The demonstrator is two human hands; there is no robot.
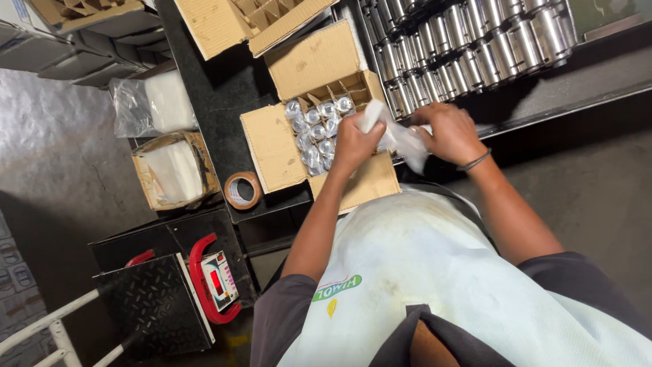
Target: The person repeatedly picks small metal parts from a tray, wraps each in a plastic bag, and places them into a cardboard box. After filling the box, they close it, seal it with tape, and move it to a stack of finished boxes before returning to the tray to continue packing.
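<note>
My left hand [354, 141] and my right hand [449, 133] both grip a clear plastic bag [402, 141] over the right side of an open cardboard box [272, 146]. Whether a part sits inside the bag is hidden by my fingers. The box has card dividers and holds several shiny metal parts wrapped in plastic [316, 129]. Rows of bare metal cylinders [468, 47] stand on the dark table [584, 75] just beyond my right hand.
A roll of brown tape [242, 190] lies at the table's edge. Another open divider box [251, 20] sits farther back. A box of white sheets [173, 170], a plastic bag pack [153, 102] and a red weighing scale [214, 278] stand to the left.
</note>
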